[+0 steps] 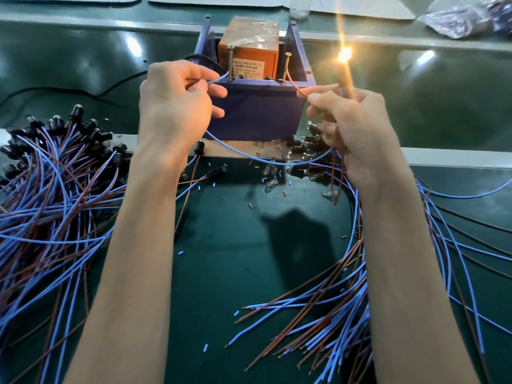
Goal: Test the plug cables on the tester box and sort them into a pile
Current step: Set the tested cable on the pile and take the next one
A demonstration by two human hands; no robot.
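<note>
2 hands at the blue tester box (260, 115): left hand (177, 101) pinches the blue wire (249, 157) tip onto the left screw (230, 62). Right hand (357, 126) pinches the brown wire (293, 85) by the right screw (286, 65), bulb (345, 54) glowing above it. Left pile (50, 195) and right pile (332, 314) of cables lie on the green belt (235, 273).

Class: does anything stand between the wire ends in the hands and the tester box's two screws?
Nothing visible does. The left hand pinches the blue wire up to the left screw, the right hand the red wire to the right screw; the bulb glows.
</note>
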